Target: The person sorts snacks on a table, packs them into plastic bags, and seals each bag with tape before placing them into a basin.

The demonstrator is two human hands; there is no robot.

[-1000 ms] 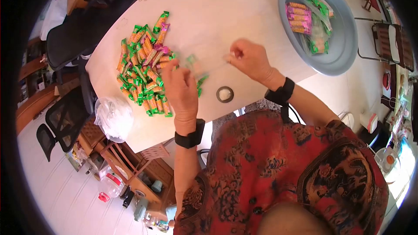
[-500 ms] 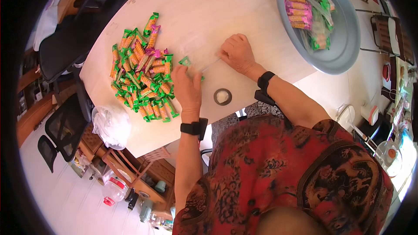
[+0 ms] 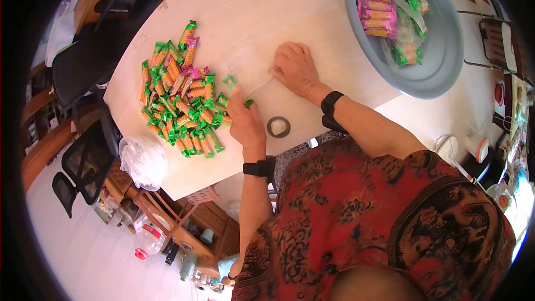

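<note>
My left hand [image 3: 246,125] is low over the table at the right edge of a pile of corn-patterned snack sticks [image 3: 178,106] in green and pink wrappers. Its index finger points forward, and the thumb sits apart. Near those fingertips are a green wrapper end [image 3: 229,81] and another green end [image 3: 249,102]; the hand partly covers what lies there. My right hand [image 3: 296,69] rests on the table with curled fingers, pinching the edge of what looks like a thin clear plastic bag [image 3: 259,87]. A roll of tape [image 3: 278,127] lies flat between my forearms.
A grey-blue basin [image 3: 446,72] at the right holds bagged snack sticks [image 3: 379,15] in pink and green. White plastic bags [image 3: 142,161] bulge at the table's left front edge. Black office chairs [image 3: 86,161] stand at the left.
My left hand has shifted right, away from the pile, and its index finger now shows stretched out. My right hand keeps its curled grip. The whole view has shifted slightly.
</note>
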